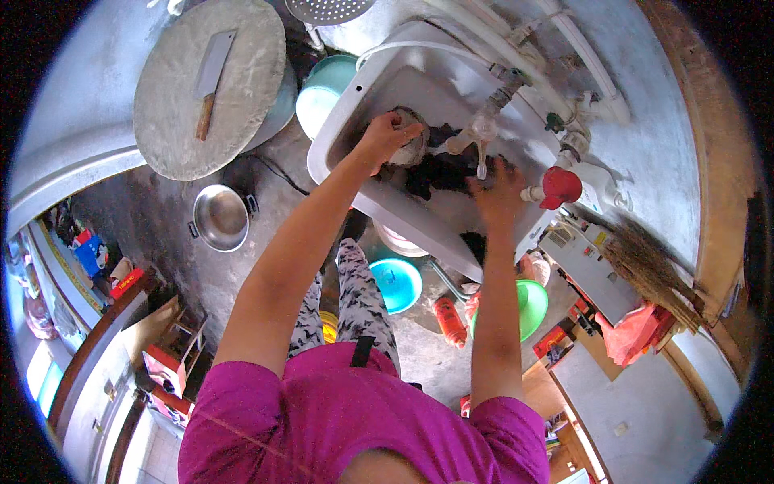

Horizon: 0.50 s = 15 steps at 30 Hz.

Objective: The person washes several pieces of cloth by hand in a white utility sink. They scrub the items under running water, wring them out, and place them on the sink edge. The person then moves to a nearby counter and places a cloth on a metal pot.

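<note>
The left hand's (391, 139) fingers curl over the rim of a round greyish vessel (413, 152), gripping it at about 5 o'clock from their tips. The right hand's (497, 194) fingers are spread; whether they grip anything I cannot tell. Dark cloth (439, 174) lies at 9 o'clock, just beside them, in the sink (409, 216). A tap (482, 131) stands near 12 o'clock from that hand. Beyond, between 9 and 10 o'clock from the sink, a cleaver (214, 81) rests on a round board (173, 105).

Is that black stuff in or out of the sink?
In: black stuff lies inside the sink, between left hand and right hand.
</note>
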Each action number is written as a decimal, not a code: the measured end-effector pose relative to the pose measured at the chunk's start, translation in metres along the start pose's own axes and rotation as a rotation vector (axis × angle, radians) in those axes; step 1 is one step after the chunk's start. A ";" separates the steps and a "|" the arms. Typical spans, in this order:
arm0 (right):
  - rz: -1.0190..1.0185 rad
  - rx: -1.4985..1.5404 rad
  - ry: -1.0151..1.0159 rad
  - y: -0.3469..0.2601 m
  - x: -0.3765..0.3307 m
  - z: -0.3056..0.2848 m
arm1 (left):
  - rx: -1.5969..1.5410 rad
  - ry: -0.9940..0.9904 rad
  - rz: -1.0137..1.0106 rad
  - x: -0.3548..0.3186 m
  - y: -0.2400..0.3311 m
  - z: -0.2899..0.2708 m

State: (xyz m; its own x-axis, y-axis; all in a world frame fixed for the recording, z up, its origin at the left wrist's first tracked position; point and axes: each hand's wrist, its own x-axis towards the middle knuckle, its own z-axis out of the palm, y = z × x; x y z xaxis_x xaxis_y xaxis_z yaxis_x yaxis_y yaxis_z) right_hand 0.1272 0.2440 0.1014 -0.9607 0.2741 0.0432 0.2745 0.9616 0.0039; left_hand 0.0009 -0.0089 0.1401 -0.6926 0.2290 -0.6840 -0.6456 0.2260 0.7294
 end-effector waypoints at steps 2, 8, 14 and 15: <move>-0.174 -0.103 0.040 -0.045 0.003 0.007 | -0.174 0.026 0.077 0.017 -0.019 0.000; 0.094 0.022 -0.311 -0.001 0.006 0.032 | -0.423 0.006 0.206 0.006 -0.009 -0.004; 0.144 -0.010 0.143 -0.021 -0.001 -0.010 | -0.267 0.032 0.325 0.004 -0.011 0.015; 0.026 0.130 0.207 -0.047 0.001 -0.018 | -0.130 0.045 0.357 0.005 -0.012 0.022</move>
State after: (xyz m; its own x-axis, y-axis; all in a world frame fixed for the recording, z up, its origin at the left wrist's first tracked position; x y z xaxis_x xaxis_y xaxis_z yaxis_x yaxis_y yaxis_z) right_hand 0.1140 0.1984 0.1195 -0.9210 0.3027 0.2452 0.2788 0.9518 -0.1278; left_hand 0.0120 0.0104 0.1278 -0.8928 0.2294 -0.3877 -0.3947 0.0165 0.9187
